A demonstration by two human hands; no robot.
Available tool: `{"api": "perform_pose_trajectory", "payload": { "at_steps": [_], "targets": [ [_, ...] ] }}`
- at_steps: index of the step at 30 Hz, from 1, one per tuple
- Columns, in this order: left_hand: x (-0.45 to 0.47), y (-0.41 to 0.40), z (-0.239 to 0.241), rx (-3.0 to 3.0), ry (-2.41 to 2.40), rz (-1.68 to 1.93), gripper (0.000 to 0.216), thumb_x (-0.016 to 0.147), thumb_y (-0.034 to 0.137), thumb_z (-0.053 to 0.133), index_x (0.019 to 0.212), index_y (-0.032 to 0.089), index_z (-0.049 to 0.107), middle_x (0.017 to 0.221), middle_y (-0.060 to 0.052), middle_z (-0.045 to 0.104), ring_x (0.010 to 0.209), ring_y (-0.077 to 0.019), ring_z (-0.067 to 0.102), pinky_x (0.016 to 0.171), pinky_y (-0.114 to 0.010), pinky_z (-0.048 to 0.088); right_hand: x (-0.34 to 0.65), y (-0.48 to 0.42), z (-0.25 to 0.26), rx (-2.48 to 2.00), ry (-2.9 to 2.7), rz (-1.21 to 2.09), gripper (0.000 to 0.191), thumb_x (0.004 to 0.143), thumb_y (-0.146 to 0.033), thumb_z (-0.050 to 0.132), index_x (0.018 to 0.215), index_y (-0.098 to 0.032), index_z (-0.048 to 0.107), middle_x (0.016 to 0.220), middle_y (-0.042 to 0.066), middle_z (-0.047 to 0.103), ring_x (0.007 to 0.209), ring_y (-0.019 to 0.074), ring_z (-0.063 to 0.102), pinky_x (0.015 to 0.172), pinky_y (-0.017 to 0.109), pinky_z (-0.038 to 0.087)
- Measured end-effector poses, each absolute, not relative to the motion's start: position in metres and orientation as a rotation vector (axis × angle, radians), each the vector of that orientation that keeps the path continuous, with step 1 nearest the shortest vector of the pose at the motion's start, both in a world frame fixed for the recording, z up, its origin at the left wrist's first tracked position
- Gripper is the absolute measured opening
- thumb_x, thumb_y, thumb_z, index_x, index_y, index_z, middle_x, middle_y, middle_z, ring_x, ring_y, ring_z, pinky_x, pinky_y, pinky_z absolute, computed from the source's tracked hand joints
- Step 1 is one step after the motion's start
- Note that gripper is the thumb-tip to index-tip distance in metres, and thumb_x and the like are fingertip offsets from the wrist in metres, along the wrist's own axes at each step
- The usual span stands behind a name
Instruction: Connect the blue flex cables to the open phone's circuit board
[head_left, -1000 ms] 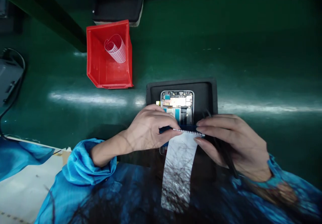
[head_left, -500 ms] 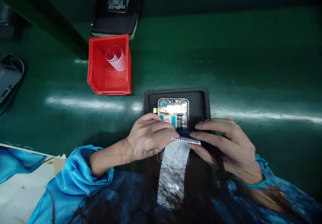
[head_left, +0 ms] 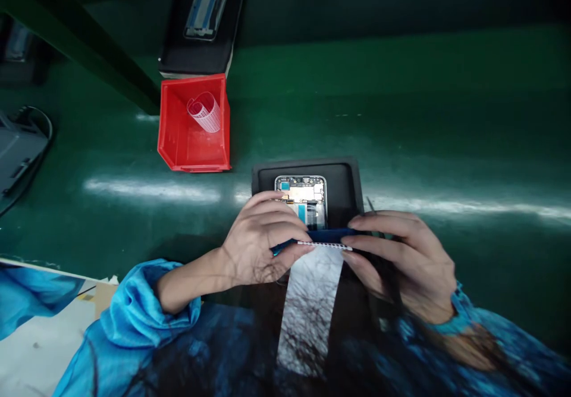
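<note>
Between both hands runs a white strip (head_left: 311, 310) with a dotted edge; its long tail hangs down toward my body. My left hand (head_left: 265, 239) is closed in a pinch at the strip's left edge. Thumb and fingers of my right hand (head_left: 404, 257) pinch its right edge. A flat dark blue piece (head_left: 330, 234) spans the gap just behind the strip, its ends at the fingers; what it is I cannot make out. Beyond lies an opened phone (head_left: 307, 192) with bare circuit board, on a black tray (head_left: 345, 191). My hands hide the phone's lower part.
A red bin (head_left: 195, 158) holding a curled dotted sheet (head_left: 206, 113) stands at the left. Behind it another opened phone (head_left: 208, 7) rests on a black tray (head_left: 196, 61). A green post (head_left: 102, 58) slants down to the green table. At far left sits a grey device (head_left: 20, 150) with a cable.
The strip has tilted, so its dotted edge looks thinner, and more of the dark blue piece shows between the hands. Both hands keep their pinch. The whole view has shifted slightly.
</note>
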State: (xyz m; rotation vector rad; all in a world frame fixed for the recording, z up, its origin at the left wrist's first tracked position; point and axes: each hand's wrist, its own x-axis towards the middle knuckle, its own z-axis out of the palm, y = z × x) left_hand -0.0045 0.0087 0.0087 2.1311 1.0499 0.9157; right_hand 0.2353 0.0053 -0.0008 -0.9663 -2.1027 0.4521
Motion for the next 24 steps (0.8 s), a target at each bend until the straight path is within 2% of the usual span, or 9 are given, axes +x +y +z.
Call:
{"api": "perform_pose_trajectory", "payload": {
  "at_steps": [5, 13, 19, 21, 24],
  "targets": [
    [-0.004, 0.008, 0.011, 2.107, 1.106, 0.862, 0.017, 0.095, 0.033, 0.065, 0.085, 0.021, 0.072, 0.103, -0.001, 0.079, 0.103, -0.0163, 0.071, 0.114, -0.037, 0.043, 0.246, 0.001, -0.006, -0.893, -2.019, 0.379, 0.041, 0.073, 0.001, 0.073, 0.107, -0.022, 0.069, 0.099, 0.007, 0.072, 0.088, 0.0247, 0.069, 0.071, 0.043, 0.063],
    [-0.006, 0.011, 0.015, 2.065, 1.031, 0.79, 0.025, 0.097, 0.037, 0.061, 0.084, 0.02, 0.073, 0.096, -0.003, 0.079, 0.093, -0.015, 0.074, 0.112, -0.033, 0.045, 0.243, 0.007, 0.003, -0.714, -2.222, 0.424, 0.026, 0.083, -0.003, 0.066, 0.106, -0.016, 0.07, 0.096, 0.008, 0.074, 0.084, 0.0198, 0.069, 0.068, 0.037, 0.062],
    [-0.005, 0.012, 0.024, 2.095, 0.995, 0.772, 0.02, 0.096, 0.037, 0.063, 0.095, 0.02, 0.073, 0.115, -0.004, 0.076, 0.111, -0.0179, 0.069, 0.117, -0.037, 0.043, 0.242, 0.005, 0.001, -0.725, -2.143, 0.462, 0.028, 0.083, -0.001, 0.063, 0.106, -0.014, 0.07, 0.093, 0.01, 0.074, 0.083, 0.0211, 0.069, 0.066, 0.038, 0.06],
    [-0.004, 0.011, 0.027, 2.099, 0.966, 0.806, 0.017, 0.097, 0.032, 0.059, 0.102, 0.02, 0.071, 0.116, -0.004, 0.076, 0.113, -0.017, 0.069, 0.119, -0.038, 0.041, 0.239, 0.003, 0.003, -0.792, -2.097, 0.521, 0.026, 0.083, -0.001, 0.062, 0.104, -0.015, 0.069, 0.09, 0.01, 0.074, 0.08, 0.0214, 0.069, 0.065, 0.039, 0.059],
    [-0.003, 0.01, 0.029, 2.08, 0.92, 0.824, 0.021, 0.096, 0.017, 0.05, 0.109, 0.02, 0.066, 0.105, -0.001, 0.078, 0.102, -0.0122, 0.072, 0.118, -0.034, 0.043, 0.234, 0.002, 0.007, -0.851, -2.028, 0.609, 0.025, 0.084, -0.002, 0.059, 0.101, -0.018, 0.067, 0.086, 0.008, 0.073, 0.078, 0.0209, 0.069, 0.064, 0.039, 0.059]
  ]
}}
